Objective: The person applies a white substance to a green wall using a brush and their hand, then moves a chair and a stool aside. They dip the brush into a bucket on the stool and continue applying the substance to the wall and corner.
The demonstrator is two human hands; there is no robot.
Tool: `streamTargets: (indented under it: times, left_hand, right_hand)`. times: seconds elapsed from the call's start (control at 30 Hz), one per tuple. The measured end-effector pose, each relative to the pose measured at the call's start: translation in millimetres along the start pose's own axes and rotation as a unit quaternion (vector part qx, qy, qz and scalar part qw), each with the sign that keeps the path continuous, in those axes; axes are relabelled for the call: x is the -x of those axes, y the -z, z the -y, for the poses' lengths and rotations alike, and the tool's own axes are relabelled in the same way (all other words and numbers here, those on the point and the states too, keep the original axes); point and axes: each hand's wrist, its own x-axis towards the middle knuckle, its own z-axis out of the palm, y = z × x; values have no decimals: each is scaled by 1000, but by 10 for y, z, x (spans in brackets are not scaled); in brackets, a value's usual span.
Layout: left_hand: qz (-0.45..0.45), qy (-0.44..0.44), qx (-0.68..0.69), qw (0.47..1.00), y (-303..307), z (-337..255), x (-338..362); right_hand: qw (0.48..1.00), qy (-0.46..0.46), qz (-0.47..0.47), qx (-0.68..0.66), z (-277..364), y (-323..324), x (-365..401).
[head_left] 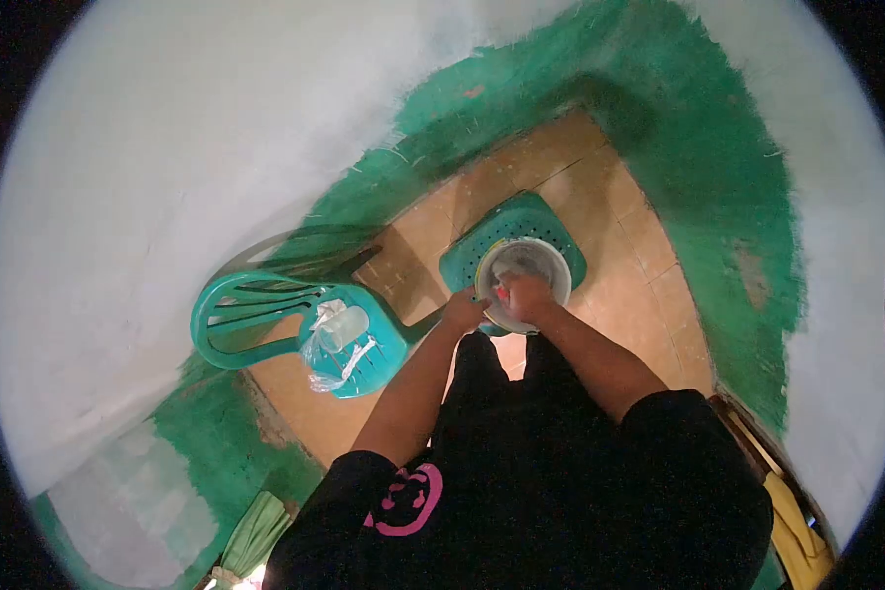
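A white bucket [563, 270] stands on a green plastic stool [467, 258] with holes in its top, right in front of my legs. My left hand [465, 310] is closed on the bucket's left rim. Over the bucket's near side, my right hand [528, 297] is wrapped round a red-handled tool [501, 293] that reaches down inside. The tool's working end and the bucket's contents are too small and blurred to make out clearly.
Left of me is a green plastic chair [388, 344] holding a translucent container [345, 329] and a clear plastic bag [320, 369]. Walls part green, part white [659, 128] meet in a corner beyond the tiled floor [619, 256]. Green cloth [254, 536] hangs lower left, yellow cloth [796, 531] lower right.
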Motion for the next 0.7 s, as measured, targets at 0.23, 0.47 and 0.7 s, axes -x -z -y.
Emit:
streamTargets:
  times: [0.23,0.47,0.7]
  left_hand:
    - [-35,-46,-25,998,-71,383,-285]
    - [-82,-6,-127,989,-165,381,-354]
    - [-161,26,-53,985,-267,291,-306]
  right_hand:
    - [986,86,139,1,-121,392,115]
    - [989,6,51,141,-121,426,118]
    - [989,-135,-61,16,-48,-133,324]
